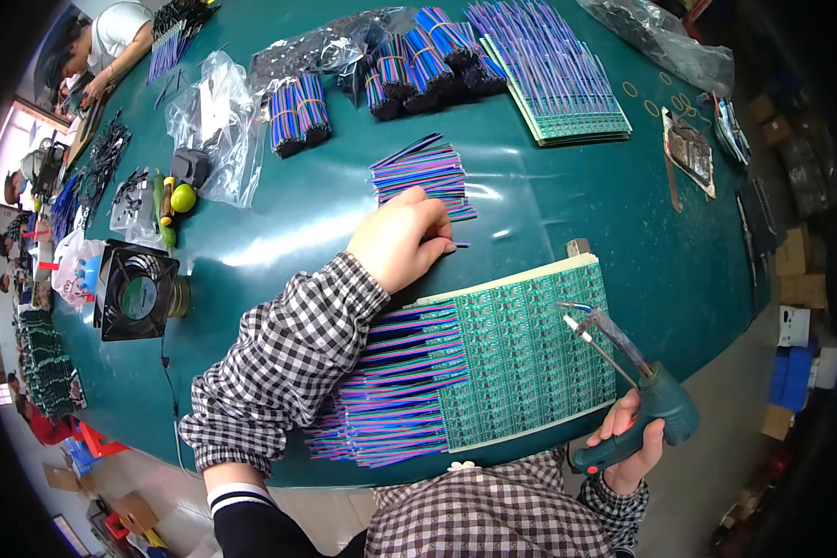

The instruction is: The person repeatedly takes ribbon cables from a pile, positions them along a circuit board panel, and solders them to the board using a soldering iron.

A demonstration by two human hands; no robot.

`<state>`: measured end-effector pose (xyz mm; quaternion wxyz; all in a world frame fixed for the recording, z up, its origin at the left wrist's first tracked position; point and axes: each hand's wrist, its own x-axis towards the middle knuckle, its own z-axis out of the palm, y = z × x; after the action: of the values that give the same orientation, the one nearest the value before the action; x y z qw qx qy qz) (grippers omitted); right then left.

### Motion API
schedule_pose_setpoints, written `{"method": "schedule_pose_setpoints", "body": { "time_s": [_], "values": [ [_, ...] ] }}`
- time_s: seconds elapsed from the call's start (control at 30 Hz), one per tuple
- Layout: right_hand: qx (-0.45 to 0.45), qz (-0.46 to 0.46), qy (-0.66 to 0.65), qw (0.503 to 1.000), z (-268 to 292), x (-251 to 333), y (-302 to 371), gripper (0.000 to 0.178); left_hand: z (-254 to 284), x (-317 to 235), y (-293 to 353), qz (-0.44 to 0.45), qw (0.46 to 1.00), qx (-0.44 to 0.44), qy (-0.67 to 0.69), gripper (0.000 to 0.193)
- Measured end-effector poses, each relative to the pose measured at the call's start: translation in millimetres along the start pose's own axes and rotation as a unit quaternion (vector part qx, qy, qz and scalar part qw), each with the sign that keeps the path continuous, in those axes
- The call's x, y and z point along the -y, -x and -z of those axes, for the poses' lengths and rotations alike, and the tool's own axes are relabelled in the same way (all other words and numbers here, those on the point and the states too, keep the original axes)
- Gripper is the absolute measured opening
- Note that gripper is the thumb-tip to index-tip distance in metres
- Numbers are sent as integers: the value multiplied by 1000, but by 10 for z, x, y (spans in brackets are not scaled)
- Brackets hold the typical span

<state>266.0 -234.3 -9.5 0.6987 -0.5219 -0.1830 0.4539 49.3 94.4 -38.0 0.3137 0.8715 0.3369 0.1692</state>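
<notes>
Left hand (402,238): closed, fingers curled down onto the near end of a loose fan of thin blue-and-purple wire strips (424,173) lying flat near the middle of the dark green table (577,200). Whether it pinches a single strip cannot be told.

Right hand (634,437): wrapped tight around the grip of a teal pistol-shaped soldering gun (644,395) at the near edge of the table, right of centre. The metal tip rests over the right part of a green circuit-board panel (521,349).

The panel lies flat by the near edge, with rows of blue-and-purple wires (395,381) fanning out from its left side, partly under the checked sleeve.

Towards the far edge: banded bundles of the same wire (418,56) and a stack of wired green panels (553,70). By the left edge: a black square fan (138,290) and clear plastic bags (216,121). Another person (93,46) works at the far left corner.
</notes>
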Motion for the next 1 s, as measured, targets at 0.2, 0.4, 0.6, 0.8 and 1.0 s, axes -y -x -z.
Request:
{"method": "schedule_pose_setpoints", "body": {
  "time_s": [0.2, 0.4, 0.6, 0.8, 1.0],
  "values": [
    [14, -2, 26, 1000, -16, 2, 25, 62, -11, 33, 89, -97, 993, -42, -50, 11],
    [4, 10, 45, 999, -7, 24, 75, 62, 474, -406, 463, -13, 992, -95, 78, 16],
    [34, -1, 36, 999, -14, -13, 63, 63, 282, -918, 1059, -21, 992, -6, 123, 19],
    [63, 18, 50, 997, 10, 11, 167, 63, -60, -934, 1339, -148, 985, 3, -94, 41],
    [15, -20, 31, 999, -28, 46, 382, 68, -172, -909, 1389, -218, 956, -66, -187, 46]
  ]
}}
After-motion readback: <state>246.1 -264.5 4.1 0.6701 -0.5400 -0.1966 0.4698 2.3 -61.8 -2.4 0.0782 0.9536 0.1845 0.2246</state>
